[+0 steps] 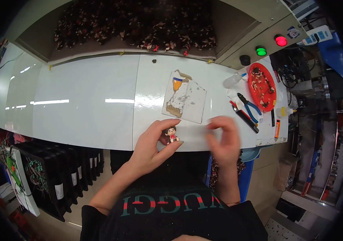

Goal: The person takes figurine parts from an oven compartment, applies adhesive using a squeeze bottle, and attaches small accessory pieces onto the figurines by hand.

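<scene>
My left hand (153, 146) is closed around a small figurine (172, 135) near the front edge of the white table. The figurine has dark hair, a pale face and a red top, and it faces up between thumb and fingers. To its right, my right hand (224, 140) is raised over the table edge, apart from the figurine. Motion smears its bent fingers, so whether they hold anything cannot be made out. Just beyond both hands lies a pale square board (195, 102) with a worn, torn-looking cardboard piece (177, 98) on it.
At the right sit a red oval tray (253, 86) of small parts, blue-handled pliers (249, 108), a red-and-black tool (245, 118), a white bottle (232, 81) and a yellow-capped bottle (284, 112). Many figurines fill a recessed shelf (99, 54) behind. Black racks (55, 172) stand at lower left.
</scene>
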Tool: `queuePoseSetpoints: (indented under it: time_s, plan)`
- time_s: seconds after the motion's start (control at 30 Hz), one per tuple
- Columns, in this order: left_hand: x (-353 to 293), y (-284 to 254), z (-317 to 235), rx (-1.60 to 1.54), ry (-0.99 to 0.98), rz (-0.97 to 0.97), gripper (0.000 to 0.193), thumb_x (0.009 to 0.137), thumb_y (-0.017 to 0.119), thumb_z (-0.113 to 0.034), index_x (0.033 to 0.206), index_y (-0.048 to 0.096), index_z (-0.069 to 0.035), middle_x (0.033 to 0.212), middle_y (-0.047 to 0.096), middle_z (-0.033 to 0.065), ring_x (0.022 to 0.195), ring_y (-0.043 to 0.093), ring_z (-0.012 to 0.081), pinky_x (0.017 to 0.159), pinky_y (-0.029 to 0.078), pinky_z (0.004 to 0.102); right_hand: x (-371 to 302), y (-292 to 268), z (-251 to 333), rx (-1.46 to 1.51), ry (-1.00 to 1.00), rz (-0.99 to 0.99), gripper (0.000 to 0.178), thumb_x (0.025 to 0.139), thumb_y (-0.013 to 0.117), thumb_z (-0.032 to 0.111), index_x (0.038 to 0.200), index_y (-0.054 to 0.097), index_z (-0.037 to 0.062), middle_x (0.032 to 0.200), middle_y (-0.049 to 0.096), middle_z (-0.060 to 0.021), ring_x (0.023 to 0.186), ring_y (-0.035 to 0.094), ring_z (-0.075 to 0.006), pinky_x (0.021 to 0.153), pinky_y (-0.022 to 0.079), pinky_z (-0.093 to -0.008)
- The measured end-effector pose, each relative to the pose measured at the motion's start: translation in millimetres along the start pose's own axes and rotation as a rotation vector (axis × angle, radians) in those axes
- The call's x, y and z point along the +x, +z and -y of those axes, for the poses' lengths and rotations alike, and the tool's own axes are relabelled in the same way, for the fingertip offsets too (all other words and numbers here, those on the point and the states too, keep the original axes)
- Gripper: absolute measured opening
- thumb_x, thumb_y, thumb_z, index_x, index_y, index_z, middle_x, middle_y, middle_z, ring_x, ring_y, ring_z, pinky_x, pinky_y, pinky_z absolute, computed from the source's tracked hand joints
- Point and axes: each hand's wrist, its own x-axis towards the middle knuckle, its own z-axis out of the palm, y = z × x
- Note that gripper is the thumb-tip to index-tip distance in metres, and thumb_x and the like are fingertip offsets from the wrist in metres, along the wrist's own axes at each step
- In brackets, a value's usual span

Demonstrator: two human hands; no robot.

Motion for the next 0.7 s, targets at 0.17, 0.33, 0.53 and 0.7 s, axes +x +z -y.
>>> queuePoseSetpoints:
  time_s: [0.17,0.33,0.53,0.7]
  plan:
    - [-1.0,0.0,4.6,-0.037,0.029,-0.029,0.048,0.080,0.069,-0.009,0.124,0.049,-0.004,0.099,0.053,0.0088,0.079,0.055,0.0145,0.068,0.047,0.0249,46.1,-35.6,-28.1,0.024,0.052,-0.544,0.033,0.079,0.064,-0.001,0.109,0.050,0.0006,0.098,0.052,-0.0065,0.088,0.050,-0.0150,0.082,0.043,-0.0286]
    - [-2.6,-5.6,11.6,-0.118,-0.033,-0.005,0.050,0.080,0.070,-0.011,0.125,0.049,-0.005,0.104,0.054,0.0086,0.083,0.056,0.0145,0.071,0.048,0.0255,83.5,-51.1,-73.3,-0.464,0.187,-0.208,0.052,0.075,0.074,0.022,0.118,0.052,0.0001,0.102,0.054,-0.0101,0.093,0.052,-0.0212,0.084,0.043,-0.0327]
    - [-6.3,-10.6,12.3,-0.174,-0.032,-0.004,0.050,0.080,0.070,-0.013,0.125,0.049,-0.006,0.107,0.055,0.0082,0.086,0.056,0.0138,0.073,0.048,0.0249,94.0,-41.6,-64.8,-0.417,0.277,0.032,0.041,0.074,0.075,0.024,0.105,0.059,0.0020,0.093,0.056,-0.0106,0.085,0.053,-0.0216,0.077,0.044,-0.0321]
    - [-8.6,-16.2,14.0,-0.213,-0.066,0.048,0.050,0.079,0.072,-0.014,0.124,0.050,-0.007,0.106,0.055,0.0076,0.085,0.056,0.0135,0.073,0.049,0.0246,82.2,-37.6,-70.8,-0.730,-0.125,0.038,0.027,0.078,0.071,0.014,0.097,0.058,0.0005,0.087,0.057,-0.0108,0.077,0.056,-0.0222,0.069,0.044,-0.0285]
